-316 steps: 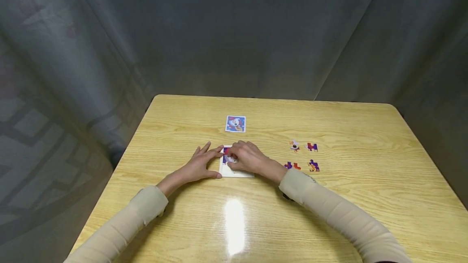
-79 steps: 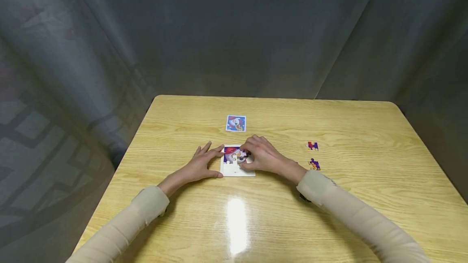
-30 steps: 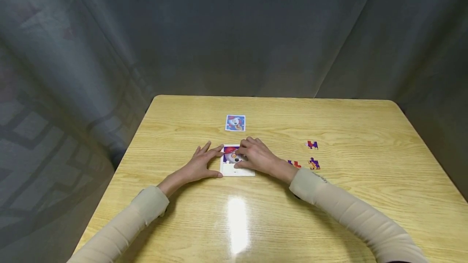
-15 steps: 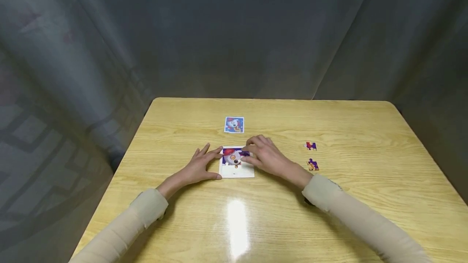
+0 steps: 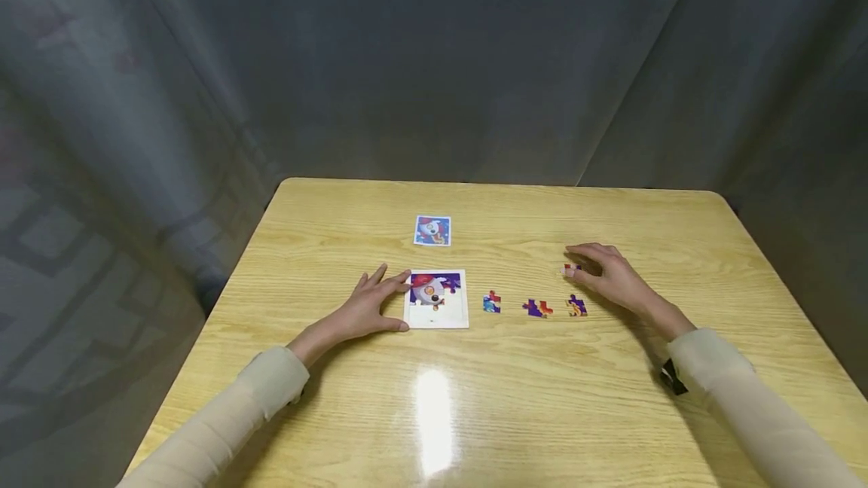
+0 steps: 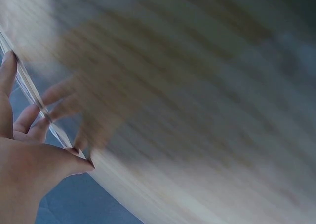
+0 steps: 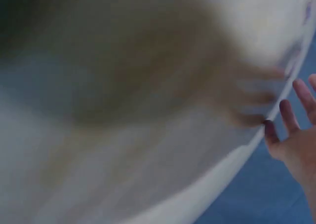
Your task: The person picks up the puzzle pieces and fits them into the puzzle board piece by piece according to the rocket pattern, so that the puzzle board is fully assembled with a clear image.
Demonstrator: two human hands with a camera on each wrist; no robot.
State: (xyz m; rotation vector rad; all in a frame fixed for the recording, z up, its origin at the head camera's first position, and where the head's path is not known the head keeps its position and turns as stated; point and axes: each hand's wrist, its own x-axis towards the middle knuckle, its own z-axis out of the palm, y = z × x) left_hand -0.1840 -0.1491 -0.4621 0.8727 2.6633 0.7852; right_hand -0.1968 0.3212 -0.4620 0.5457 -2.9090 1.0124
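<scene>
In the head view, my left hand [image 5: 364,307] lies with spread fingers at the left edge of a white square puzzle tray [image 5: 456,318]. Joined jigsaw pieces [image 5: 427,288] fill the tray's upper part, showing a white face and red cap on purple; bare white shows below and at right. My right hand [image 5: 613,277] hovers around a red and purple jigsaw piece [image 5: 568,268], thumb and fingers apart. That piece is partly covered by the hand. The left wrist view shows fingers and thumb [image 6: 74,165] along an edge; the right wrist view shows loosely spread fingers [image 7: 291,118].
Three loose jigsaw pieces lie in a row: a blue and red piece [image 5: 492,303], a purple and red piece [image 5: 538,308] and a purple and orange piece [image 5: 577,306]. A small picture card [image 5: 432,231] lies behind the tray on the wooden table [image 5: 339,413]. Grey curtains [image 5: 434,66] hang behind.
My right hand has moved right from the tray to the red and purple piece. More jigsaw pieces sit in the tray's upper part than before. The left hand stays at the tray's edge.
</scene>
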